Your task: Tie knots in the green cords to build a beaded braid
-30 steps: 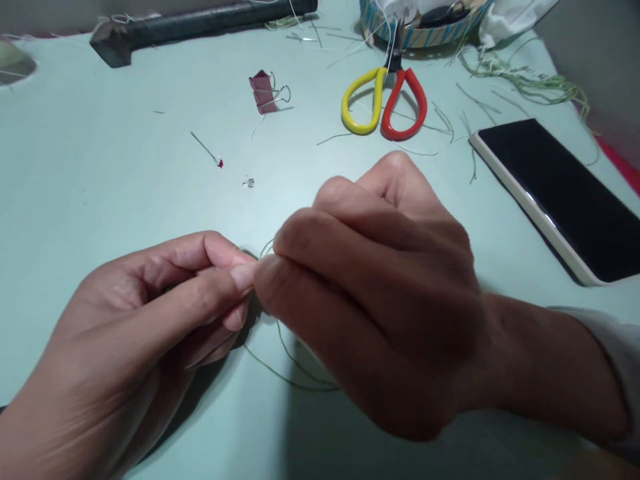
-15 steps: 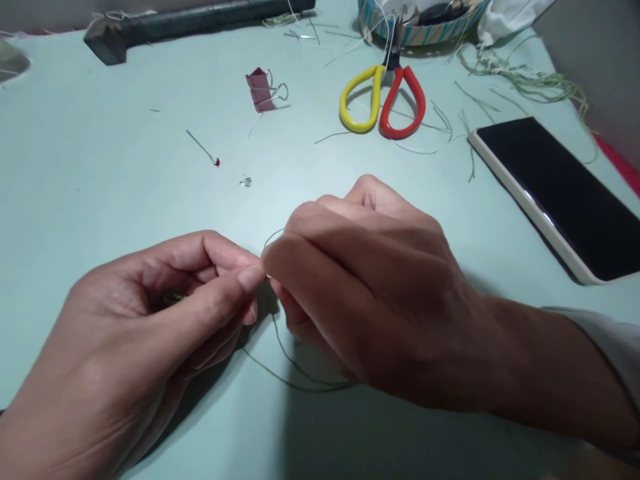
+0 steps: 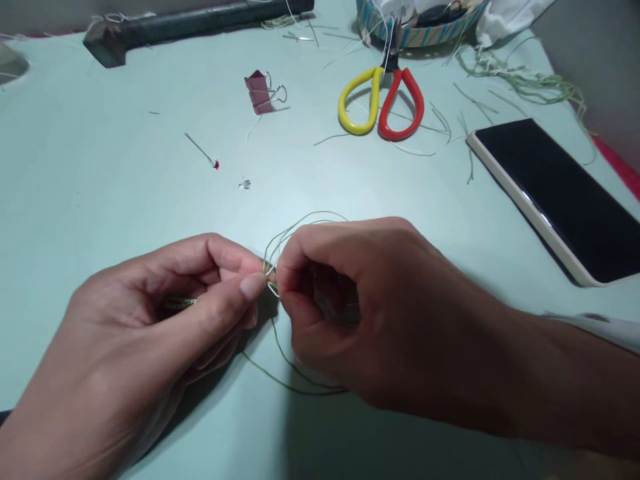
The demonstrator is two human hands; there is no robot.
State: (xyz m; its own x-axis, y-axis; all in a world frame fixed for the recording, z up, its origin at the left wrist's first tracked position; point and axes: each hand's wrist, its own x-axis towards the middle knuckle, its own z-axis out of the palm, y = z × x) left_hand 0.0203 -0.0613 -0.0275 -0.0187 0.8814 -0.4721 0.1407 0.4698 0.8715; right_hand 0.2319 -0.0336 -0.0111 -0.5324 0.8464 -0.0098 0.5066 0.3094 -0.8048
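Note:
My left hand point(image 3: 150, 313) and my right hand point(image 3: 370, 313) meet near the middle of the table, their fingertips pinching a thin olive-green cord point(image 3: 305, 223) at almost the same spot. One loop of it arches above the fingers, and another hangs below them onto the table. A small green bundle point(image 3: 179, 303) shows inside my left hand's curled fingers. My right fingers are curled, and they hide the pinched part of the cord.
Yellow-and-red handled scissors point(image 3: 381, 103), a maroon binder clip point(image 3: 259, 92) and a red-headed pin point(image 3: 203, 151) lie ahead on the pale green table point(image 3: 100, 200). A black-screened phone point(image 3: 555, 200) lies right. Green fibre scraps point(image 3: 525, 83) and a striped basket point(image 3: 420, 23) are beyond.
My right hand has turned and curled, its knuckles lower and further right. A larger cord loop now rises above my fingers. The green bundle in my left hand shows more clearly.

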